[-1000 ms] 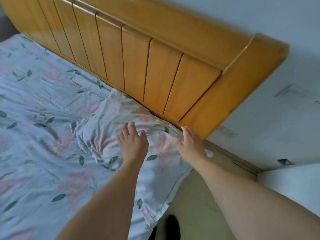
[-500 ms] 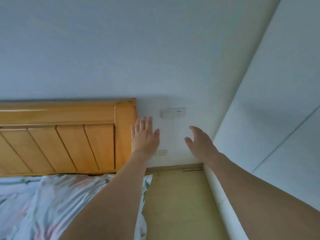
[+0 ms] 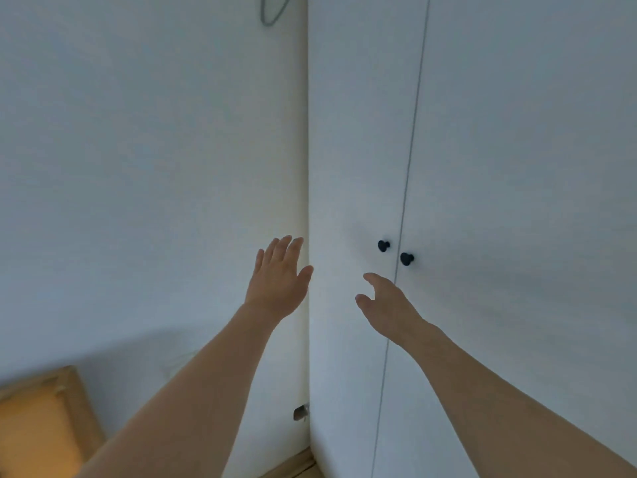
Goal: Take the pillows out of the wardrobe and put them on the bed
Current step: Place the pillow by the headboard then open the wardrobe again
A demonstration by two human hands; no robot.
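Note:
A white wardrobe (image 3: pixel 499 167) fills the right half of the view, both doors closed along a thin vertical seam. Two small black knobs, the left knob (image 3: pixel 383 245) and the right knob (image 3: pixel 406 258), sit on either side of the seam. My right hand (image 3: pixel 386 307) is raised, empty, fingers apart, just below and left of the knobs, not touching them. My left hand (image 3: pixel 280 282) is held up flat and empty near the wardrobe's left edge. No pillow is in view. Only the wooden headboard corner (image 3: pixel 41 419) of the bed shows at the bottom left.
A plain white wall (image 3: pixel 138 167) takes up the left half. A small metal fitting (image 3: pixel 301 412) sticks out at the wall corner low down. A strip of wooden floor (image 3: pixel 293 467) shows at the bottom.
The view has swung from the bed and the floral pillow against the headboard, past the wall, to the wardrobe doors. Both hands left the pillow and now hang in the air before the doors.

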